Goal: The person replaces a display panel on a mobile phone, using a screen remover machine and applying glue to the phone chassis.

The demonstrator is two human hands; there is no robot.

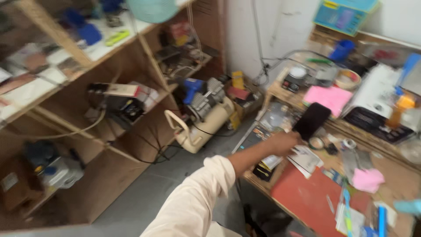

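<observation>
Now left hand [284,142] grip pinching black phone [312,120] above cluttered workbench [307,197]; compressor [204,116] beside.

The wooden desk [397,175] carries a red mat [307,197] at its near edge. Beyond the mat lie a pink cloth [367,180], papers [305,159], a tape roll [348,79] and pink paper [330,97]. Left of the mat, a cream compressor [204,120] stands on the grey floor [140,193].

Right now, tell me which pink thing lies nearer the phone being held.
The flat pink sheet beside the dark phone; the crumpled pink cloth lies farther along the bench.
</observation>
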